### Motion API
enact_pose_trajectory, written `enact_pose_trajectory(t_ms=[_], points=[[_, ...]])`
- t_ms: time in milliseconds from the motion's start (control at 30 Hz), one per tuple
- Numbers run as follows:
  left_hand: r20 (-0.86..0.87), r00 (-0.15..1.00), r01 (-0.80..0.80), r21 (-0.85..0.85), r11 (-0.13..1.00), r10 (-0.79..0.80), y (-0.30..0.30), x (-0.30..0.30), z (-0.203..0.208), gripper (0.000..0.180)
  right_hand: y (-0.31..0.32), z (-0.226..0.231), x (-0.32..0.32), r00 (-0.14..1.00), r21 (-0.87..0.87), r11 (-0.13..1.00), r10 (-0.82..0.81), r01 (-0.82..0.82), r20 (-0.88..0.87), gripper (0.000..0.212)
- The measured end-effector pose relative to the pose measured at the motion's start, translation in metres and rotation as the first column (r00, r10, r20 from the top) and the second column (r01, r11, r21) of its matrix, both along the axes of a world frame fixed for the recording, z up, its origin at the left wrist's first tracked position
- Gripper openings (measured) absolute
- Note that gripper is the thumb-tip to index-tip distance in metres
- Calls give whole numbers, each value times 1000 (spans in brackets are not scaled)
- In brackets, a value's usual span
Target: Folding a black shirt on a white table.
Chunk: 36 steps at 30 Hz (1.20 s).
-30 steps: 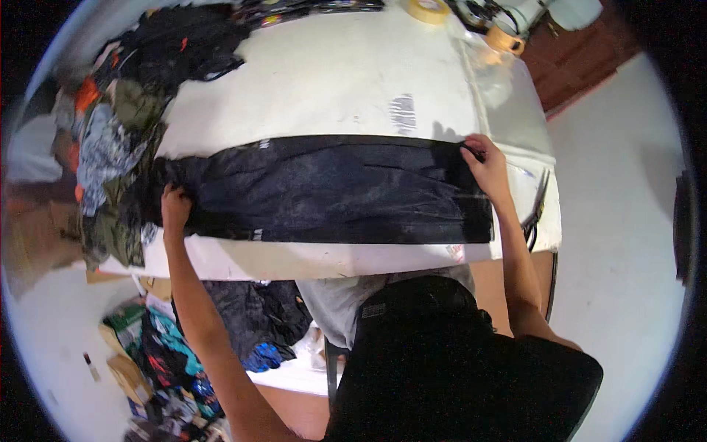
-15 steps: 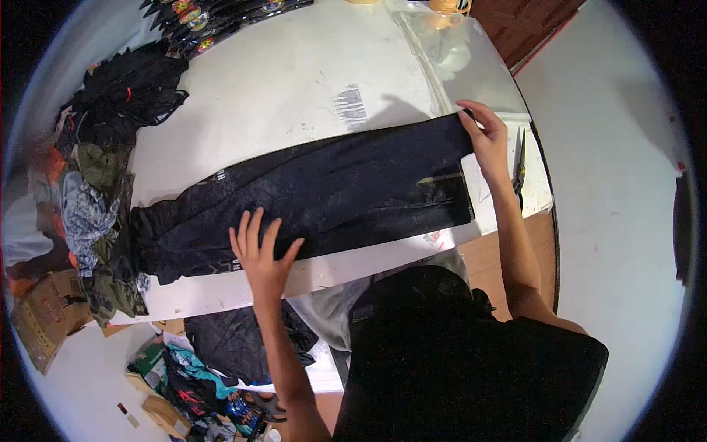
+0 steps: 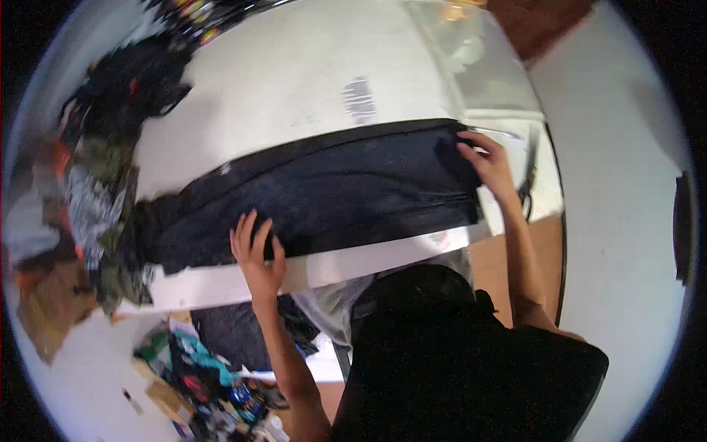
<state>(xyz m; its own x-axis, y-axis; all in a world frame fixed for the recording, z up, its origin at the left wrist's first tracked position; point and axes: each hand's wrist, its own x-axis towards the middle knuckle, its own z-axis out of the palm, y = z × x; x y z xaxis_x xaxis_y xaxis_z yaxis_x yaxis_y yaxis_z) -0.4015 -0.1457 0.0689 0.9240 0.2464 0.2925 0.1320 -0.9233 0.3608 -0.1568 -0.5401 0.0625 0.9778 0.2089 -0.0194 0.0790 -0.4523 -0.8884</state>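
Observation:
A pair of black trousers (image 3: pixel 331 188), folded lengthwise, lies across the white table (image 3: pixel 287 74) in front of me. The narrow gathered end points left and the wide straight end right. My left hand (image 3: pixel 258 256) rests with spread fingers on the near edge of the cloth, left of its middle. At the wide end my right hand (image 3: pixel 490 166) pinches the cloth between thumb and fingers, close to the far corner. Some blur softens the fingertips.
Dark and camouflage clothes (image 3: pixel 96 184) are heaped at the table's left end. Black scissors (image 3: pixel 530 173) lie right of my right hand, near clear plastic sheets (image 3: pixel 493 74). Packaged items (image 3: pixel 202 18) line the far left edge. More clothes (image 3: pixel 236 335) and a cardboard box (image 3: pixel 55 306) sit below.
My right hand has moved down slightly from the far corner along the wide end, where the cloth's edge has shifted. My left hand stays spread on the near edge. The whole view has shifted a little.

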Motion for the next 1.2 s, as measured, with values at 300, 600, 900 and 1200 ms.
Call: enact_pose_trajectory(t_ms=[300,600,900,1200], points=[[-77,975,-199,119,973,209,137,30,-22,25,-17,-14,3,998,-70,997,42,-39,43,26],[-104,994,-37,-15,999,35,196,44,1,20,-13,-6,4,1000,7,1000,23,-23,4,27],[-156,982,-129,-162,978,104,215,73,20,30,-6,0,-9,1000,-53,999,-13,13,-3,24],[-183,960,-221,-30,975,212,225,62,9,35,42,29,-16,831,-494,836,89,237,550,25]])
